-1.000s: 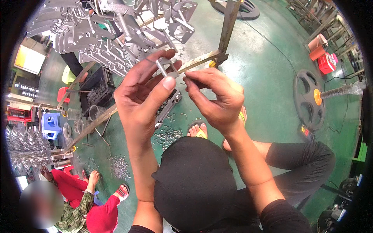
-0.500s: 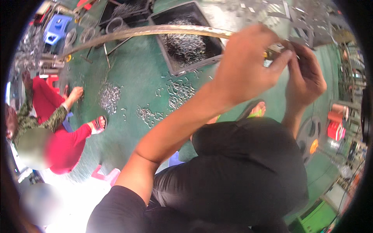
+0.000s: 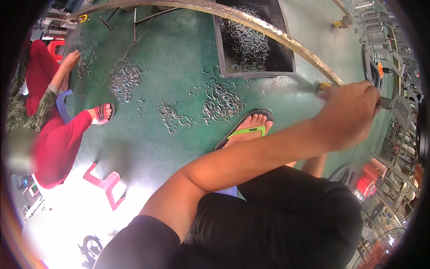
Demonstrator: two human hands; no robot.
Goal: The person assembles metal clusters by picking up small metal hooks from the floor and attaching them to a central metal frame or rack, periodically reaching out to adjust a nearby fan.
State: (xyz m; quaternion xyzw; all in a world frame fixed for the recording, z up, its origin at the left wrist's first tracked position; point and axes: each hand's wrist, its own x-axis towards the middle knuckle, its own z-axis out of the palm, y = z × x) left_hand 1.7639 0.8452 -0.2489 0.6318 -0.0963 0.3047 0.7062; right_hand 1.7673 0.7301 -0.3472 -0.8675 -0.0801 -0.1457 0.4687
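Observation:
My left hand (image 3: 348,115) is at the right, raised over the floor, its fingers closed in a pinch. What they hold, if anything, I cannot make out. Just beyond the fingertips are grey metal parts (image 3: 400,107); whether one is touched is unclear. Only a piece of my right forearm (image 3: 316,165) shows below the left wrist; the right hand itself is hidden behind the left. A long worn metal bar (image 3: 286,38) crosses the top of the view and ends close to my left knuckles.
A black crate (image 3: 286,60) holds many small bent metal pieces (image 3: 253,45). More lie in piles (image 3: 222,102) on the green floor, near my sandalled foot (image 3: 251,127). A co-worker in red trousers (image 3: 67,148) sits at the left, by a pink stool (image 3: 106,183). Metal racks (image 3: 394,157) line the right.
My view has shifted, so the crate and bar appear higher. My hands appear lower and farther right, and the left now covers the right. My foot has come into fuller view.

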